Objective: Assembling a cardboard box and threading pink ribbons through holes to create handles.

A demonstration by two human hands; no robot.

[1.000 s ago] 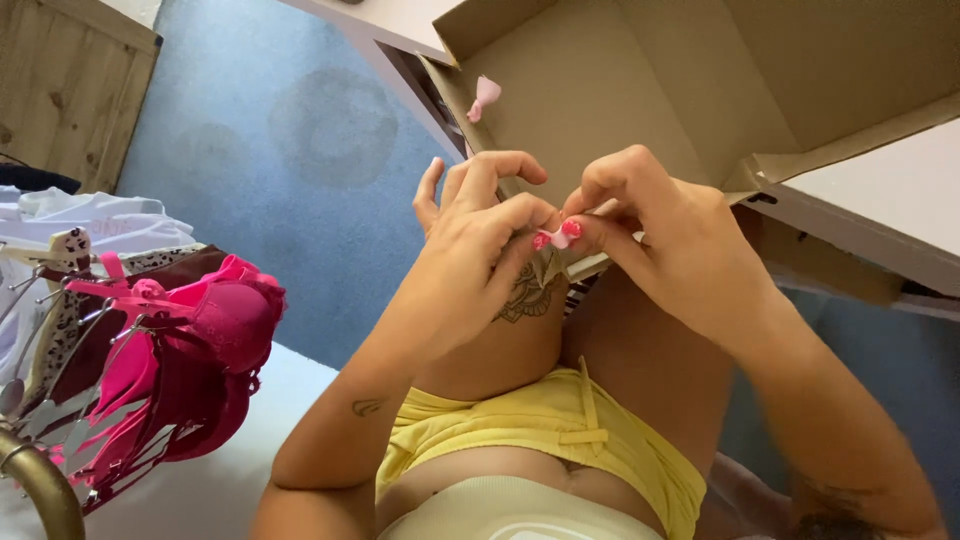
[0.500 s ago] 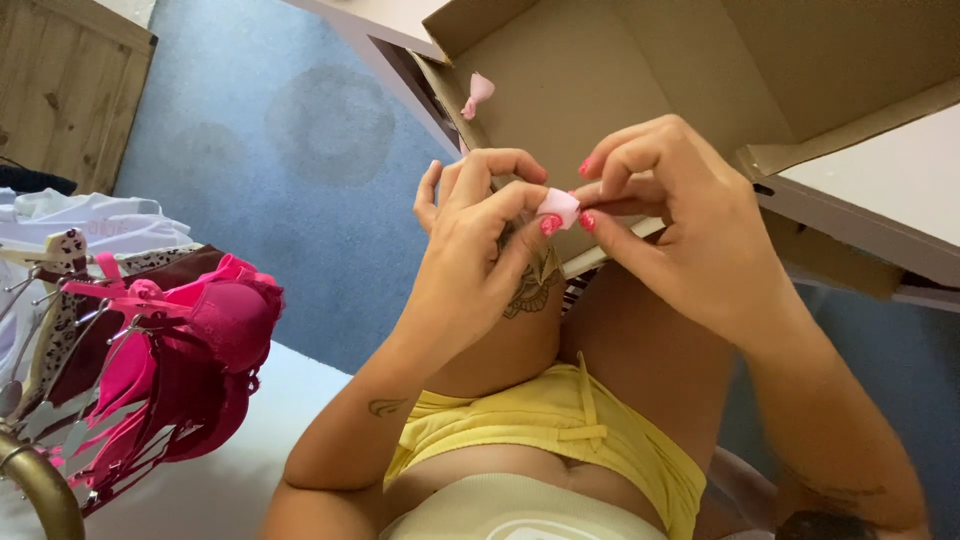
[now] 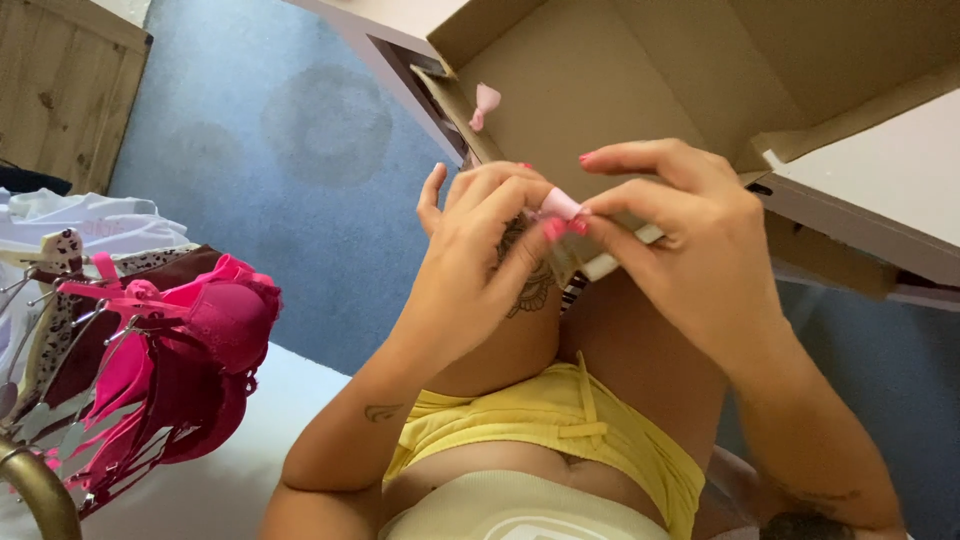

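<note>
Both hands meet above the person's lap, fingertips pinched together on a small pale pink clip-like piece [image 3: 560,204]. Her left hand [image 3: 480,250] grips it from the near side between thumb and forefinger, while the right hand [image 3: 690,245] closes on it from the far side and also presses a thin white strip [image 3: 620,255] under its fingers. Just behind the hands stands a large open brown cardboard box [image 3: 620,80], its flaps spread; against its inner wall near the left edge sits one small pink bow-shaped piece [image 3: 484,103], and I cannot tell what else the box holds. At the left, on the white surface [image 3: 230,470], hangs a bunch of pink and red bras on hangers [image 3: 170,360]. Blue carpet [image 3: 270,150] lies beyond.
</note>
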